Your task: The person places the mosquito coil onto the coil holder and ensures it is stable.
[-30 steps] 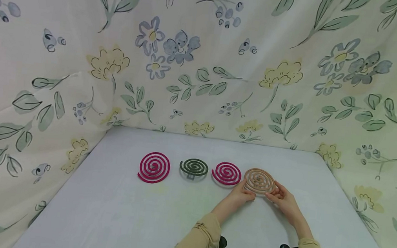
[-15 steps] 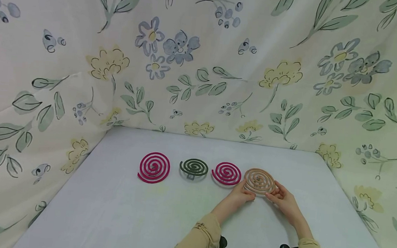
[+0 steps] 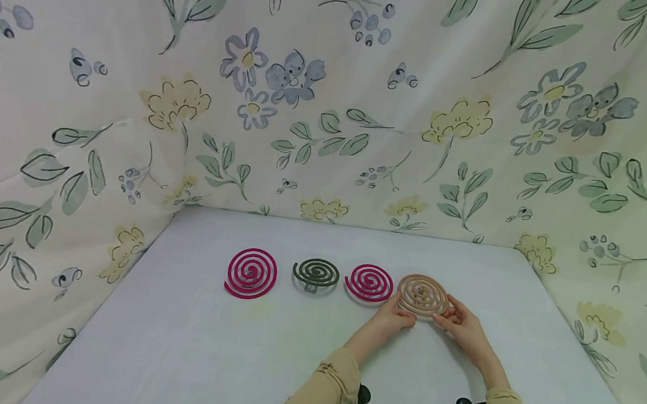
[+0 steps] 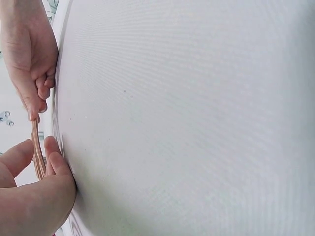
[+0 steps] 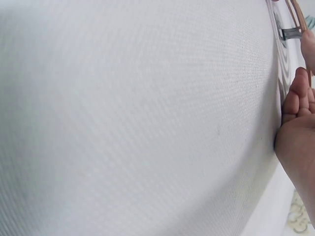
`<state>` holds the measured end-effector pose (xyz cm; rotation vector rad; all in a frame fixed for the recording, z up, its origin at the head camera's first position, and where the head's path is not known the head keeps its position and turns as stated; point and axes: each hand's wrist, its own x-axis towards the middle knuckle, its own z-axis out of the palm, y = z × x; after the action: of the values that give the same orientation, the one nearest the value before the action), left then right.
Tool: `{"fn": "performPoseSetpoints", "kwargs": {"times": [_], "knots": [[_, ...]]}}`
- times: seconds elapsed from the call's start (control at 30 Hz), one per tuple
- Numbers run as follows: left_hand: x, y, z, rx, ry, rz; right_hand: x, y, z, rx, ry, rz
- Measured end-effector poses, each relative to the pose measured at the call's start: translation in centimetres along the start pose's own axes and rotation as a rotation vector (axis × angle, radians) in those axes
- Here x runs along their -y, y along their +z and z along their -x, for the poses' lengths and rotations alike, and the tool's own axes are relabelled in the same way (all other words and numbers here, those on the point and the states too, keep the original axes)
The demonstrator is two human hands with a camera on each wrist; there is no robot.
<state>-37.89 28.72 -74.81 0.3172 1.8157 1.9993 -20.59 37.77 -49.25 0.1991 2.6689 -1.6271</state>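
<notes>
- The fingers [image 4: 35, 96] of both hands pinch the near rim of the tan coil [image 3: 422, 294]: the left hand [image 3: 393, 317] grips its left edge, the right hand [image 3: 463, 326] its right edge, thumbs and fingertips closed on the thin rim.
- The tan coil is likely light, stiff and brittle; I judge that it would snap if bent, so holds on opposite edges of the outer ring suit it.
- It is a flat, pale brown spiral with open gaps between its turns.
- It lies at the right end of a row on the white table [image 3: 201, 345].
- Just left of it sits a small pink coil [image 3: 369, 282], then a dark green coil [image 3: 316, 272], then a larger pink coil [image 3: 251, 273].
- Floral cloth [image 3: 332, 100] hangs behind and at the sides.
</notes>
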Motion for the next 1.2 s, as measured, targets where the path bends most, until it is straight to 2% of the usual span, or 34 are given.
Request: {"fn": "performPoseSetpoints", "kwargs": {"times": [0.2, 0.47, 0.57, 0.67, 0.8, 0.87, 0.97, 1.03, 1.07, 1.13, 1.2], "knots": [[0.1, 0.1, -0.2, 0.007, -0.002, 0.022, -0.1, 0.0, 0.0, 0.003, 0.009, -0.018], [1.7, 0.2, -1.6, 0.003, -0.001, 0.031, -0.3, -0.1, -0.2, 0.009, 0.015, -0.027], [1.4, 0.1, -1.2, 0.006, 0.003, 0.031, -0.3, -0.1, -0.2, 0.008, 0.017, -0.028], [-0.5, 0.0, 0.5, 0.011, 0.013, 0.031, -0.3, -0.1, -0.2, 0.007, 0.017, -0.029], [-5.1, -0.1, 4.5, 0.012, 0.034, 0.003, -0.4, -0.1, -0.3, 0.006, 0.015, -0.029], [-7.7, 0.1, 6.6, -0.002, 0.041, -0.054, -0.4, 0.0, -0.3, 0.006, 0.015, -0.027], [-9.8, 0.1, 8.3, -0.013, 0.05, -0.095, -0.5, 0.0, -0.3, 0.008, 0.014, -0.024], [-9.3, 0.1, 7.9, -0.007, 0.033, -0.078, -0.4, 0.0, -0.3, 0.008, 0.014, -0.023], [-8.5, 0.1, 7.2, -0.005, 0.029, -0.057, -0.4, 0.0, -0.3, 0.008, 0.013, -0.025], [-5.0, -0.1, 4.5, 0.008, 0.04, 0.002, -0.3, 0.0, -0.3, 0.01, 0.011, -0.027], [-0.4, 0.0, 0.5, 0.009, 0.018, 0.034, -0.3, 0.0, -0.2, 0.009, 0.009, -0.028]]}}
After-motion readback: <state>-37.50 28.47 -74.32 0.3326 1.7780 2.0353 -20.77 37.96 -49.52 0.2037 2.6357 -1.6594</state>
